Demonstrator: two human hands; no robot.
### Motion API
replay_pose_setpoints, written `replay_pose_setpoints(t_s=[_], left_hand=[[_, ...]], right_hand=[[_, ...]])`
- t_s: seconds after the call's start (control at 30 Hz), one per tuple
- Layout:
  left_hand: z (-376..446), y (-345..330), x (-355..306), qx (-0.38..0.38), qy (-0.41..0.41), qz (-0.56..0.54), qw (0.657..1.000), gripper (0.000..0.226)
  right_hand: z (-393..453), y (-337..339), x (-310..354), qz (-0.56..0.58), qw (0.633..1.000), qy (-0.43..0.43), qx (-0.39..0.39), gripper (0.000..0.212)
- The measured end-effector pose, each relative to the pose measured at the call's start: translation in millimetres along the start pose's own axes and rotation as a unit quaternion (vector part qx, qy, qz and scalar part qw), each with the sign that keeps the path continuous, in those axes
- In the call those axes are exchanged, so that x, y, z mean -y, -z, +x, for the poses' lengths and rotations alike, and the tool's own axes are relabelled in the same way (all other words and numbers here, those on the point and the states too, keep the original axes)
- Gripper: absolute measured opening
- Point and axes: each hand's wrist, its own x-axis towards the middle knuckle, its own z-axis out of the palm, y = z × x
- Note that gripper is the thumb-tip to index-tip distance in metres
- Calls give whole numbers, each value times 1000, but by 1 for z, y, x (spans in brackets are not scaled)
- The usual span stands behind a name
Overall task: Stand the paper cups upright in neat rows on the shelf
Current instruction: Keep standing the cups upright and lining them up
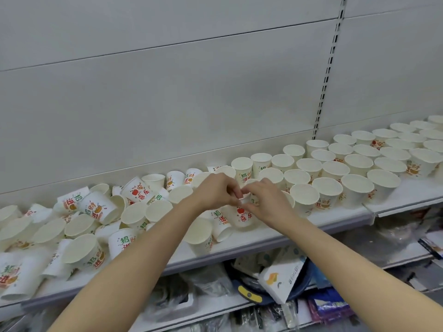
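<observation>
Both hands, left hand (217, 189) and right hand (265, 200), pinching one cup (242, 215) rim together. Risk: elbows nudge standing rows (335, 171), domino topple; squeezed rim may crumple.

Pale grey back panels (167, 92) meet a slotted upright (327, 75); cluttered lower shelf (263, 305) beneath.

cups (242, 215): white, red-green-orange print | shelf (335, 219): white | back panel (167, 104): pale grey

Left hand (217, 189) and right hand (265, 198) meet, fingers curled, apparently pinching.
</observation>
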Motion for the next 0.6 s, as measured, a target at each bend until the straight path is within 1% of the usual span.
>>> replay_pose_setpoints(t_s=[0.1,0.13,0.17,0.23,0.27,0.33,0.4,0.47,0.53,0.6], left_hand=[[0,4,7,41,-21,-29,999,12],[4,8,11,28,-19,-32,999,10],[11,14,17,-10,-11,-25,1000,8],[28,21,33,-92,27,52,994,14],[36,21,40,-104,47,111,987,21],[47,12,48,-72,66,213,972,33],[56,-2,52,-52,53,278,958,29],[59,-6,53,-71,48,301,950,20],[60,-7,52,-86,45,297,950,20],[60,-9,49,-86,15,304,949,17]], right_hand=[[-6,1,-1,-7,999,-31,10,10],[-9,3,-2,-15,999,-33,20,6],[-12,6,-3,-26,999,-30,29,4],[-18,11,-5,-42,998,-13,36,4],[-21,13,-6,-48,998,0,33,4],[-27,15,-9,-58,998,27,19,4],[-32,15,-12,-61,997,45,11,8],[-35,15,-14,-62,996,64,-5,14],[-36,17,-13,-54,995,84,-22,20],[-38,19,-12,-49,993,103,-32,21]])
